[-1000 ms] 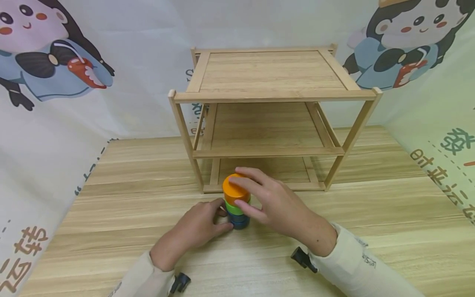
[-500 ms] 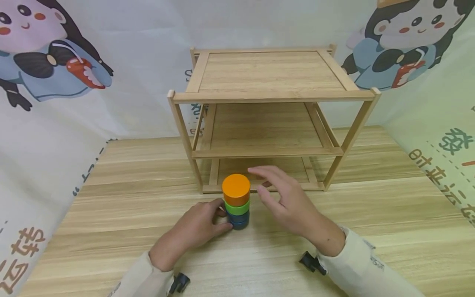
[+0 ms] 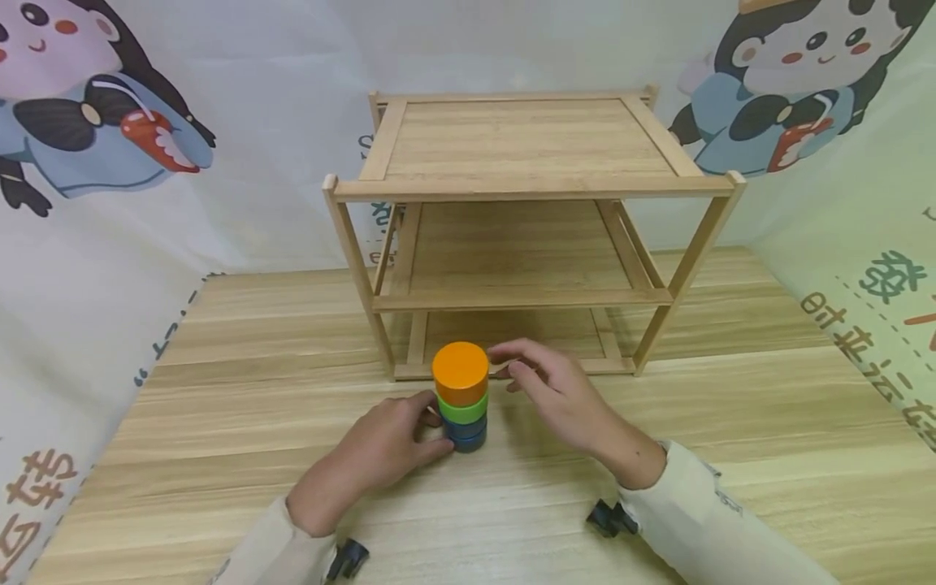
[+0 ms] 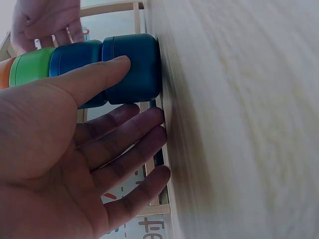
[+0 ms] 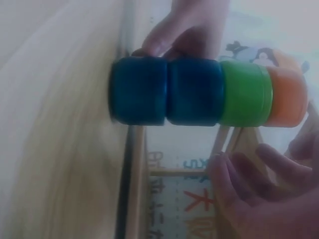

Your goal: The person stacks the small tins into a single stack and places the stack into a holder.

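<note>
Small round cylinders stand stacked upright: a dark blue one (image 4: 137,79) at the bottom, a second dark blue one (image 5: 194,92), a green one (image 5: 245,93), and an orange one (image 3: 461,374) on top. My left hand (image 3: 380,447) rests low at the stack's left side, thumb lying against the bottom blue cylinder, other fingers loosely extended beside it in the left wrist view. To the right of the orange cylinder is my right hand (image 3: 563,398), its fingers loosely bent and holding nothing. Its fingertips are close to the orange cylinder in the head view.
A wooden shelf rack (image 3: 526,191) with a top board and two lower levels stands right behind the stack. The wooden tabletop (image 3: 256,357) extends on both sides. Printed cloth walls (image 3: 278,162) with cartoon figures enclose the back and sides.
My right hand has come off the orange cylinder, moved right, then edged back a little with its fingers bending in. The left hand and the stack have stayed in place.
</note>
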{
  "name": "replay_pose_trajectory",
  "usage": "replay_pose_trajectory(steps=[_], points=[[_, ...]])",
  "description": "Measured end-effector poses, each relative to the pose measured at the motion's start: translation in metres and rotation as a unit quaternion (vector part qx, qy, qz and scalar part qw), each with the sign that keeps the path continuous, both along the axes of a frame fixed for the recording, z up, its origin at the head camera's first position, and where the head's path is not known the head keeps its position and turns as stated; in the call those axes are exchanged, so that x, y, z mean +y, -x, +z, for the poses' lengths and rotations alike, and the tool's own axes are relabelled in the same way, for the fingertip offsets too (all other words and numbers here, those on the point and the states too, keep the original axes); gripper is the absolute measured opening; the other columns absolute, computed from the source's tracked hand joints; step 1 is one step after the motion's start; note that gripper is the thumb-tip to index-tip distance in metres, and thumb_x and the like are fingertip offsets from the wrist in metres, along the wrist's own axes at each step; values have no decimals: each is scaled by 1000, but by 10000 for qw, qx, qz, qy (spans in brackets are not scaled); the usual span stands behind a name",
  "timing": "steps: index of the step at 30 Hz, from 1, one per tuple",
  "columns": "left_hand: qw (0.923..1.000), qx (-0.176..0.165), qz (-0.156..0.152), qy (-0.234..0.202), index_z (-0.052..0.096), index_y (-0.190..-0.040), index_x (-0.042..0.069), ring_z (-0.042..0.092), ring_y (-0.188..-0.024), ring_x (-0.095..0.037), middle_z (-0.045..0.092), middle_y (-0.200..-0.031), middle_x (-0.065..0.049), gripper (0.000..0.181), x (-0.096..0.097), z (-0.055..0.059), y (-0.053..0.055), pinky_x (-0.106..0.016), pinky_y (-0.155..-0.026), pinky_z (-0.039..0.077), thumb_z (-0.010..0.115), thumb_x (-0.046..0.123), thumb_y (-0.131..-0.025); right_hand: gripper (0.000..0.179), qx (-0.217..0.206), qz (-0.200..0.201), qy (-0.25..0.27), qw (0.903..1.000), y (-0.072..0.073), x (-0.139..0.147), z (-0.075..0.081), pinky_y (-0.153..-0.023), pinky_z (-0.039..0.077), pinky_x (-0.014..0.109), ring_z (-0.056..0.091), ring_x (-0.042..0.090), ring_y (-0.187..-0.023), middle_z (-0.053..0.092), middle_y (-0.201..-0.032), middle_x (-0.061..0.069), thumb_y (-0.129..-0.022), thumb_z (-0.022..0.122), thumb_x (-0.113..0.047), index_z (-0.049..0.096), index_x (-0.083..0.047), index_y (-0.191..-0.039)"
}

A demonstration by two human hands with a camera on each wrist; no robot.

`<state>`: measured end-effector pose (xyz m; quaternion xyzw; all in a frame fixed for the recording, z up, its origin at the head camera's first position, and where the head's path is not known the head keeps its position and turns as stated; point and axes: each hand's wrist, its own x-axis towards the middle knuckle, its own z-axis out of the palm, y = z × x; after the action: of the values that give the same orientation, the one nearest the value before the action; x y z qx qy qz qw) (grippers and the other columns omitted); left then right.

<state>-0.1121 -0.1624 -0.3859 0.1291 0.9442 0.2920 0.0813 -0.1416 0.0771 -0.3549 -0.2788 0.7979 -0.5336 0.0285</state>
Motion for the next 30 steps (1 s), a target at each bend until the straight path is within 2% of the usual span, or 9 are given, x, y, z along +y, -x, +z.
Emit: replay_pose_trajectory(steps=[3, 7, 16, 23, 30], points=[[10000, 11, -40, 6, 65, -119, 10, 71, -101, -22, 76, -108, -5, 42, 0, 0, 0, -44, -93, 57, 81, 28, -84, 29, -334, 62, 34, 9994, 2, 0, -4, -90, 59, 42, 68, 35, -106, 66, -127, 17, -106, 41, -6, 60, -2, -127], [10000, 39, -58, 5, 65, -119, 10, 72, -100, -22, 76, -107, -4, 42, -1, -1, 0, -44, -92, 57, 81, 28, -84, 29, -579, 121, 17, 9982, 7, 0, -10, -91, 59, 39, 68, 35, -107, 66, -126, 18, -105, 44, -7, 59, -1, -128], [9999, -18, -113, -90, 64, -121, 11, 71, -99, -20, 76, -106, -3, 44, -3, 0, 0, -42, -92, 57, 81, 28, -84, 33, -712, 86, -633, 9954, 10, -3, -18, -95, 56, 42, 67, 28, -108, 67, -125, 14, -97, 55, -4, 60, -4, -130], [9992, -3, -225, -318, 59, -127, 13, 72, -95, -15, 77, -103, 1, 50, -4, 0, 2, -40, -92, 57, 82, 25, -84, 40, -918, 534, -997, 9893, 10, -4, -24, -86, 58, 32, 68, 25, -102, 64, -126, 17, -95, 54, -3, 55, -1, -135], [9989, -110, -139, -438, 55, -136, 14, 70, -93, -11, 75, -103, 2, 60, -4, 3, 3, -37, -87, 58, 82, 24, -83, 48, -808, 947, -1363, 9828, 11, -2, -31, -90, 57, 31, 66, 20, -105, 62, -130, 13, -93, 59, -5, 52, -4, -141]])
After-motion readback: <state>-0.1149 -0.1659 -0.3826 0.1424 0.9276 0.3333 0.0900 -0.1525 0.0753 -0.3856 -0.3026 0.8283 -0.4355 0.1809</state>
